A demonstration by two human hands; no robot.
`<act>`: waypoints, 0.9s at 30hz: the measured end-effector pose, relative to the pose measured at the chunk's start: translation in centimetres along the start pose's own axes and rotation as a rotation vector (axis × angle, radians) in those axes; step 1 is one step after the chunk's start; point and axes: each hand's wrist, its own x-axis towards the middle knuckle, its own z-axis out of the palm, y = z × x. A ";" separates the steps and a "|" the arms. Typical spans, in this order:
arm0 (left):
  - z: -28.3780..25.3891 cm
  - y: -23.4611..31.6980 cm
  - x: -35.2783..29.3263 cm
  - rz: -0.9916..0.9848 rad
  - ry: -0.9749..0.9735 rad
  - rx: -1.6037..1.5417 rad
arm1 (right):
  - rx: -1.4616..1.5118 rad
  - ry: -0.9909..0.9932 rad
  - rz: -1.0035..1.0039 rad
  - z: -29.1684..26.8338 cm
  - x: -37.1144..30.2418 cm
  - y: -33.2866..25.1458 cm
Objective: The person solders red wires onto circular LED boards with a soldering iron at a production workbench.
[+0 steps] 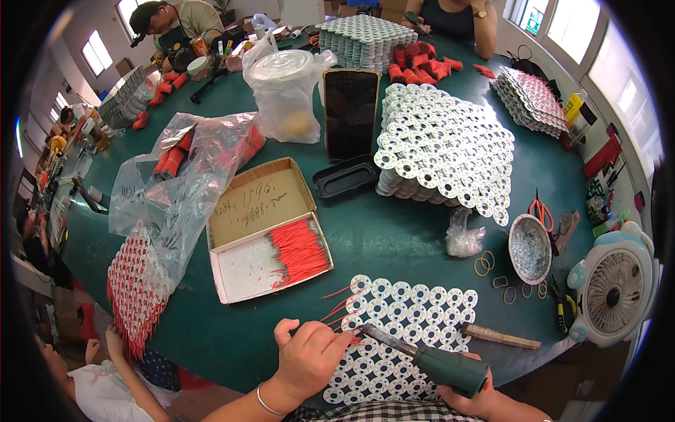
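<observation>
Across the green table (380,243): carton (242,281) of red wires (299,250) left, fan (612,295) right, wooden strip (503,336) at the right edge of the ring-board panel (424,316), nearest the wearer. Right hand (472,402) grips soldering iron (450,367), tip at panel's left side by left hand (309,359), thumb and fingertips bunched; whether pinching wire, can't tell. Right fingers partly hidden.

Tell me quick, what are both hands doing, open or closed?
Left hand: closed in a pinch over the white round boards; can't tell what's pinched.
Right hand: closed, holding the green-handled soldering iron.
</observation>
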 end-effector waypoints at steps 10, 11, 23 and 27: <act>0.0 -0.1 -0.3 0.009 0.013 -0.002 | -0.089 0.045 -0.079 -0.3 -1.1 1.0; -0.2 0.0 -0.4 0.010 0.014 0.001 | -0.062 0.078 -0.088 -0.2 -1.0 0.9; -1.6 0.5 -2.2 -0.056 0.091 0.058 | 0.027 0.014 -0.013 0.4 -1.5 0.2; -1.3 0.4 -2.1 -0.062 0.075 0.053 | -0.009 -0.002 -0.061 0.6 -1.6 0.8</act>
